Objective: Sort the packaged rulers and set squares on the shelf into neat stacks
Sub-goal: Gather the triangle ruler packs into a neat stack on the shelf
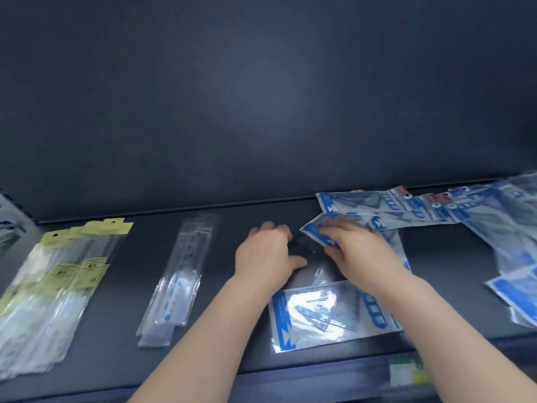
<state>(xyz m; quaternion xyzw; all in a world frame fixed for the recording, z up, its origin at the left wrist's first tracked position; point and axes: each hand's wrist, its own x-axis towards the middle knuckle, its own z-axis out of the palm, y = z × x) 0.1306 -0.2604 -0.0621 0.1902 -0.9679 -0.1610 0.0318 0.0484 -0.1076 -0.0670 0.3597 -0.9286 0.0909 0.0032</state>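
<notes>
Fingers [338,226] of the right hand [359,250] curl over the corner of a blue-printed set-square packet [315,231], thumb beneath, gripping it just behind the front packet [328,314], a clear bag of set squares lying flat on the shelf [232,225]. Behind and left of the front packet, the left hand [266,254] bends its fingers down; blur hides whether they hold anything. Behind and right of that packet sprawls a heap of like packets [453,210]; left of it lie clear ruler sleeves [180,274], farther left yellow-topped ruler bags [58,286].
</notes>
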